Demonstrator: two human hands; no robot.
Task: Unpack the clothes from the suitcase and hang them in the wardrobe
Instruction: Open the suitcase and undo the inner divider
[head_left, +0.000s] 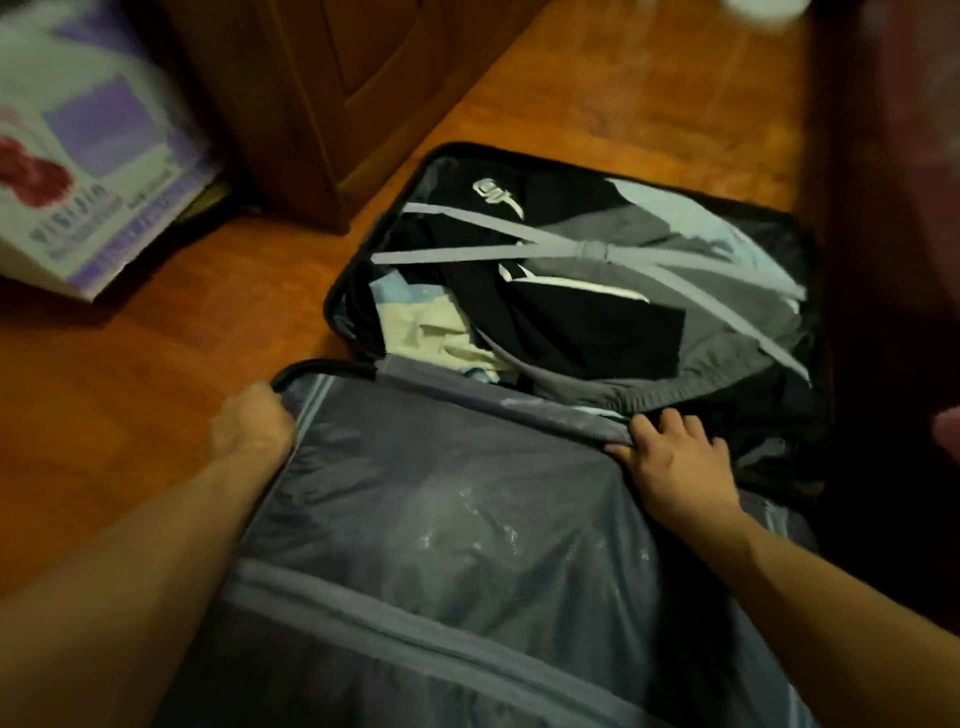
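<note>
A dark suitcase (332, 306) lies open on the wooden floor. Its far half holds black, grey, pale blue and cream clothes (587, 317) under crossed grey straps (592, 252). The near half is the lid (441, 545), lined with grey fabric and a zipped divider. My left hand (252, 423) grips the lid's left corner at its black rim. My right hand (675, 457) holds the lid's far edge near the right, thumb under the fabric fold and fingers on top.
A brown wooden cabinet (322, 104) stands just beyond the suitcase at the upper left. A white and purple cardboard box (93, 156) leans at the far left. Dark furniture (883, 312) borders the suitcase on the right. Bare wooden floor (156, 338) lies to the left.
</note>
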